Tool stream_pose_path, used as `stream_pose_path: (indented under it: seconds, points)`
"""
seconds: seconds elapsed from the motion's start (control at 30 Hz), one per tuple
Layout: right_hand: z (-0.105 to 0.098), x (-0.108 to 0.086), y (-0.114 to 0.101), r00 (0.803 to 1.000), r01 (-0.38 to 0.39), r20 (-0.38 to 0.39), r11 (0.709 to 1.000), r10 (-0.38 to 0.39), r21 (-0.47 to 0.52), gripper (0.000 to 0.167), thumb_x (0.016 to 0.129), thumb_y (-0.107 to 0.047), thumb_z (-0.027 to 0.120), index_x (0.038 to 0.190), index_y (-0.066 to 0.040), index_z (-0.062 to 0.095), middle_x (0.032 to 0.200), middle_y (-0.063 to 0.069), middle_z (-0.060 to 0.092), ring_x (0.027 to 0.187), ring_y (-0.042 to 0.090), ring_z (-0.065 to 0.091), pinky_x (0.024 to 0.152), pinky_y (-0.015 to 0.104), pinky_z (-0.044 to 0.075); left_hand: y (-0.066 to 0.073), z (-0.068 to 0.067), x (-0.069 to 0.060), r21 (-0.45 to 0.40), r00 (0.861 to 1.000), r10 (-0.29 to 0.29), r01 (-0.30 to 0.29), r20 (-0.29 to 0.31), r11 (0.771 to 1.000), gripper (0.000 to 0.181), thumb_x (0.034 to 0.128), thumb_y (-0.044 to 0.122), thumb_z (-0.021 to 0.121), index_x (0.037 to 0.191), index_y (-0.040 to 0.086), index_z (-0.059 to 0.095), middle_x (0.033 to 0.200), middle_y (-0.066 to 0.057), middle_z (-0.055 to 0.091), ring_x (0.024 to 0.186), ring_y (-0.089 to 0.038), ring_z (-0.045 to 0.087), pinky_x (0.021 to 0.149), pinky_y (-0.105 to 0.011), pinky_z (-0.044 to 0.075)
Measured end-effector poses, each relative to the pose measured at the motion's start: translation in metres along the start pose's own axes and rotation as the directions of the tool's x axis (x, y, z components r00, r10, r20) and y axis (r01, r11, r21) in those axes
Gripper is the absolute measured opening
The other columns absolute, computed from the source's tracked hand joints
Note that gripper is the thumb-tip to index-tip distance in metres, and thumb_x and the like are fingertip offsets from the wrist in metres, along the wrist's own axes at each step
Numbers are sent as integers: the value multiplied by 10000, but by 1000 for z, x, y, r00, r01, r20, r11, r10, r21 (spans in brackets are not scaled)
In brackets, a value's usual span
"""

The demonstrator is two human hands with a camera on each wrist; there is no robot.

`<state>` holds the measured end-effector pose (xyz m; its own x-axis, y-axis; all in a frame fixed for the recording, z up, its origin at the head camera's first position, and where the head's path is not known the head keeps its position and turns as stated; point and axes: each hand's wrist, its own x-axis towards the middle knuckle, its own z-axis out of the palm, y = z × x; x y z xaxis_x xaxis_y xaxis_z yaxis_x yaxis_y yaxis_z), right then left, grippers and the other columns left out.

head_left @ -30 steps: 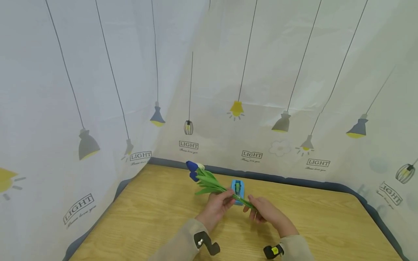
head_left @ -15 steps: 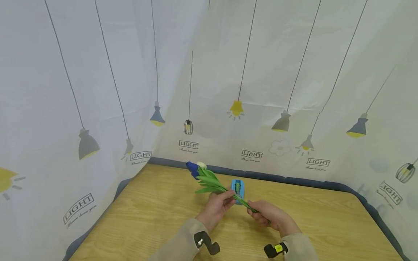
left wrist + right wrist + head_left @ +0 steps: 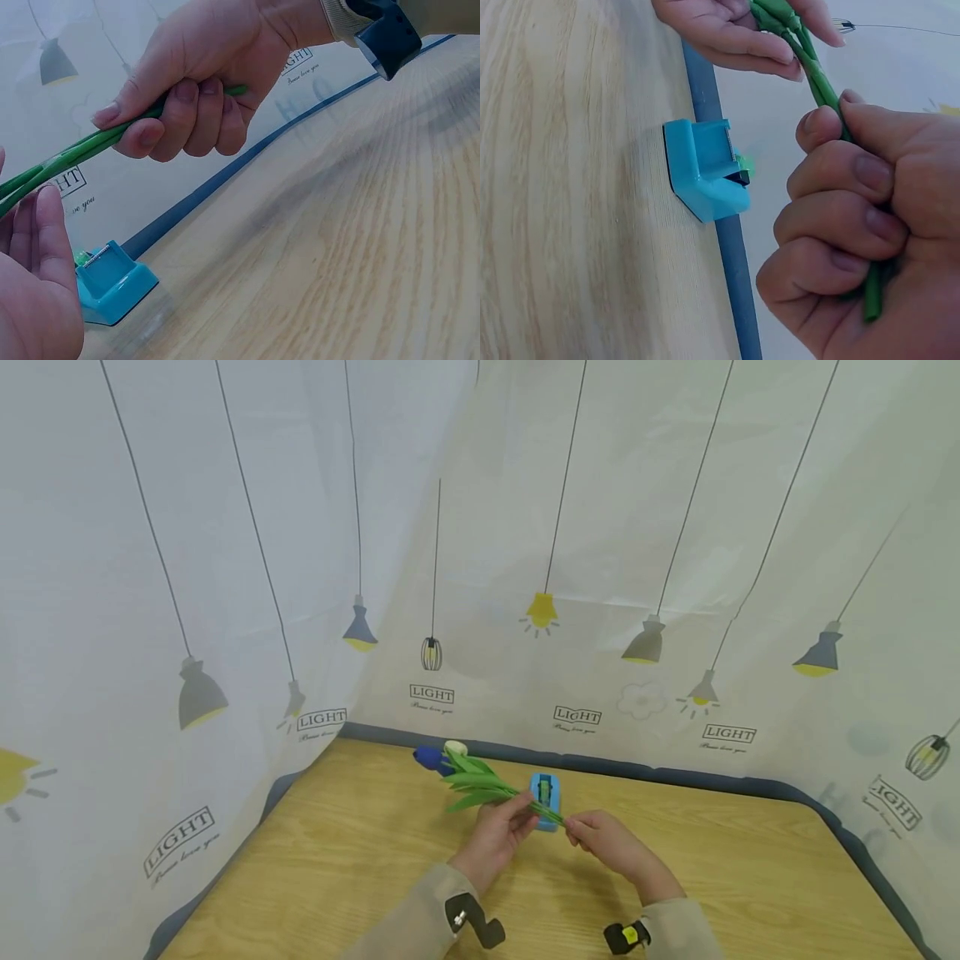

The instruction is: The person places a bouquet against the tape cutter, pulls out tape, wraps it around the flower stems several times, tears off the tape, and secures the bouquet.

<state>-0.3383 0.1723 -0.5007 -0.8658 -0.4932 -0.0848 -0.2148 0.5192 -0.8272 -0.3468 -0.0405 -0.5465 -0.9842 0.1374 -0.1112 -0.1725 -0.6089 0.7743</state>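
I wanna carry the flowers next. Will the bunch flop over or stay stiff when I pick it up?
The flowers may stay fairly stiff: the stems run almost straight between the left hand and right hand. The leaves could bend easily, since they look thin. The smooth-looking stems might feel slippery.

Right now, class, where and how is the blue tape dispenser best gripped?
Probably pinch the tape dispenser across its long sides, from above: it stands on the tabletop, narrower than long. Avoid the toothed cutter and the tulip stems crossing in front.
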Motion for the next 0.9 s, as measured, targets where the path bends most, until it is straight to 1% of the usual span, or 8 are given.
stream_pose_path:
  seconds: [0.1,0.23,0.4,0.57,0.7,0.8,0.83,0.9]
  points:
    - [1,0,-1,999,2,-53,995,-7,-102,434,1153,-268,462,855,10,608,696,-25,449,616,125,363,582,261,336,1,1,-3,2,1000,0,0,-11,1000,88,999,163,754,946,131,691,859,10,769,800,-76,741,772,-180,645]
    - [2,-1,-5,993,1,-116,972,-29,-236,389,1134,-295,513,820,-87,611,731,-19,502,646,136,414,615,285,367,1,2,-5,-2,1000,-11,11,-12,1000,107,1034,165,702,931,143,688,884,12,774,817,-77,737,782,-172,640]
    - [3,-4,-9,988,30,-135,947,-77,-320,382,1131,-292,517,839,-70,624,712,-21,497,620,124,403,609,277,374,0,2,-5,-8,999,-26,26,-18,1000,115,1039,188,703,939,131,702,920,3,774,846,-83,734,797,-174,637]
    - [5,-4,-9,985,34,-145,935,-90,-353,366,1127,-283,528,839,-81,629,709,-23,505,619,122,416,611,276,383,-2,1,-4,-32,999,-19,18,-38,999,87,1027,176,723,990,105,691,936,-17,769,849,-87,732,799,-178,640]
    - [6,-2,-8,988,-8,-149,957,-36,-289,387,1134,-292,509,835,-81,635,689,-13,497,604,143,404,582,278,373,-2,1,-2,-39,999,-15,13,-52,999,68,1016,141,732,1012,91,686,929,-19,760,825,-79,729,781,-176,642]
    - [5,-3,-6,995,-51,-91,990,40,-128,471,1154,-348,445,875,-46,674,623,-39,473,538,119,369,507,241,331,-2,0,-1,-19,999,-17,16,-43,1000,78,995,127,756,1015,90,690,953,-26,768,816,-69,730,779,-176,643]
    - [4,-3,-5,996,-77,-60,995,73,-58,514,1159,-385,418,898,-33,686,608,-42,472,516,110,360,482,229,314,-2,0,0,-10,999,-18,17,-38,1000,79,990,123,761,1012,88,693,944,-22,769,810,-66,731,776,-175,643]
    - [1,-5,-4,990,-142,2,988,142,65,612,1157,-476,364,955,-14,710,580,-54,475,479,78,348,444,200,278,-2,-1,0,13,1000,-16,16,-25,1000,61,988,114,759,995,91,702,932,-16,774,803,-61,732,775,-173,641]
